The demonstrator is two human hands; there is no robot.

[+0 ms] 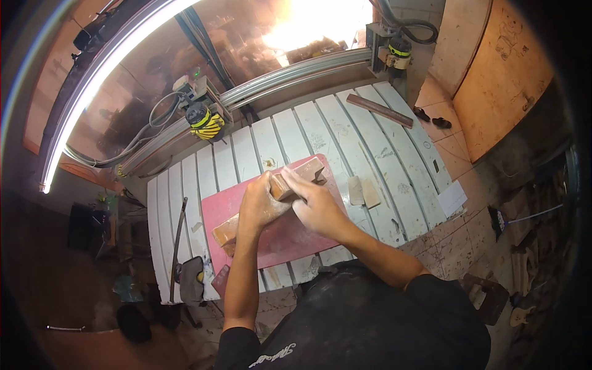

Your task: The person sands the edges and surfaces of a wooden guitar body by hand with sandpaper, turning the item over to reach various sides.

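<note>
A dusty wooden workpiece lies diagonally over a pink mat on the white slatted table. My left hand is closed round its middle. My right hand is beside the left, fingers together and pressed on the wood, thumb low. The wood's notched upper right end shows beyond my fingers; whether a separate small piece is held between my hands I cannot tell. Two pale flat pieces lie just right of the mat.
A dark wooden bar lies at the table's back right, a white sheet at its right edge. A grey tool and a long curved strip are at left. Machine rails with two heads span behind.
</note>
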